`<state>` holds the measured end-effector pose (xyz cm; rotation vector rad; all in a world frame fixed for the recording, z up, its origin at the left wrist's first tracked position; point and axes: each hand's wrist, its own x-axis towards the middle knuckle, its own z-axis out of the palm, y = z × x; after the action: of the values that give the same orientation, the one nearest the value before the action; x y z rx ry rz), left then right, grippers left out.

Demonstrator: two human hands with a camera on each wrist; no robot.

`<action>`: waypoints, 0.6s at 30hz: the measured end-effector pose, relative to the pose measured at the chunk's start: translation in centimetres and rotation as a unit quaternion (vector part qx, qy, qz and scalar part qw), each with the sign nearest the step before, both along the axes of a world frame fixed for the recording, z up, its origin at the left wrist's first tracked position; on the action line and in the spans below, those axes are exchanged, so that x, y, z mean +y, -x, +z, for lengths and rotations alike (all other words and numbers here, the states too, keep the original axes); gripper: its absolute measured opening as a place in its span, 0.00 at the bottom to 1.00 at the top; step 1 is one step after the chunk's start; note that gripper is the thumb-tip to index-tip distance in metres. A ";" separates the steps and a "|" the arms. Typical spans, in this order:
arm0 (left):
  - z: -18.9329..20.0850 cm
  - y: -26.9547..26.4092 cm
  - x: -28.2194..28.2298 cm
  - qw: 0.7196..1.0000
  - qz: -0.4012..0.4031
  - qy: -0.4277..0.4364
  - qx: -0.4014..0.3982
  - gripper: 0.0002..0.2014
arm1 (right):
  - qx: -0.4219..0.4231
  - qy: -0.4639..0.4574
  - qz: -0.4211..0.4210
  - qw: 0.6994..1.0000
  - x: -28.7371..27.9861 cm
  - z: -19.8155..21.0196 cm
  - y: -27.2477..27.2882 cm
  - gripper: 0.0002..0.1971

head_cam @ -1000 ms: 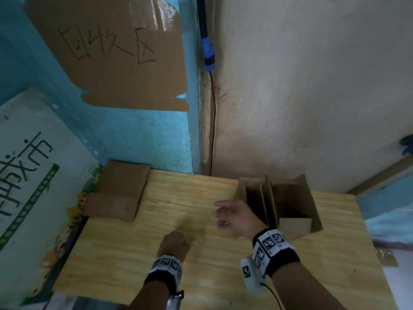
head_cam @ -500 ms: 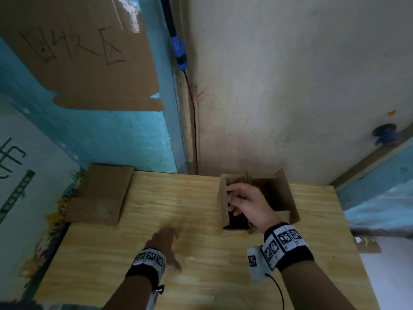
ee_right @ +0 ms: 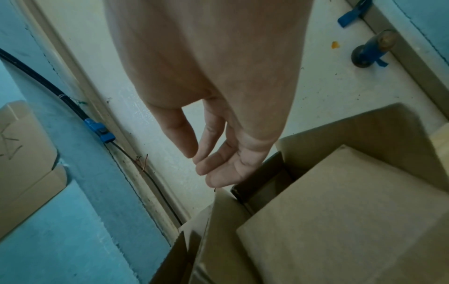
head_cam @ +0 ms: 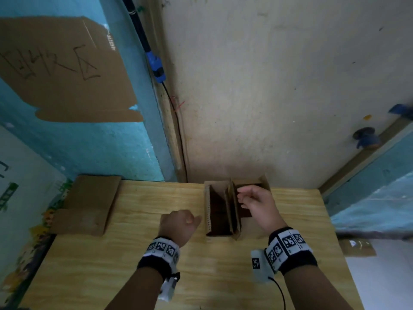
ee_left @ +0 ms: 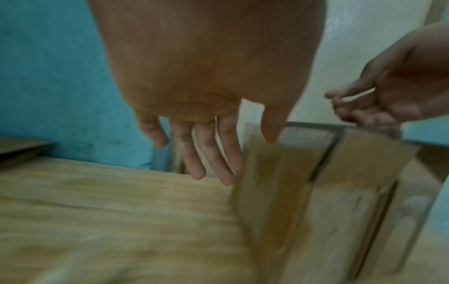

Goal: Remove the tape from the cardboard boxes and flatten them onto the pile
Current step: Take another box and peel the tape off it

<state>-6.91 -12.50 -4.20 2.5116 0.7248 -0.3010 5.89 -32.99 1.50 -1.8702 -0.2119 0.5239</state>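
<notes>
Right hand: the right hand hovers over the far right part of the open brown cardboard boxes, fingers loosely curled and relaxed, gripping nothing; the fingertips hang just above an upright flap edge.
Left hand: the left hand is just left of the boxes, near their left wall; from the head view it looks bunched, but the left wrist view shows the fingers hanging straight and empty.
Boxes: two small open boxes stand side by side at the far right of the pale wooden table, against the cream wall, flaps up. No tape is plain to see on them.
Pile: flattened brown cardboard sheets lie at the table's far left, well apart from the boxes.
Step in hand: judged to be reaching in to take one box.
Next move: likely calls for gripping a wall or flap, drawing one box clear of its neighbour, finding any tape seam, then collapsing it.
</notes>
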 end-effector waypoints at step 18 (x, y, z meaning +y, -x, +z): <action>4.3 0.5 2.5 0.952 0.133 0.216 -0.171 0.12 | 0.070 -0.057 0.075 0.993 -0.7 3.4 -0.1 0.29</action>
<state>-7.45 -9.97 0.12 1.9551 0.7490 0.0681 6.00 -33.65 4.87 -1.7084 -0.2844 0.7285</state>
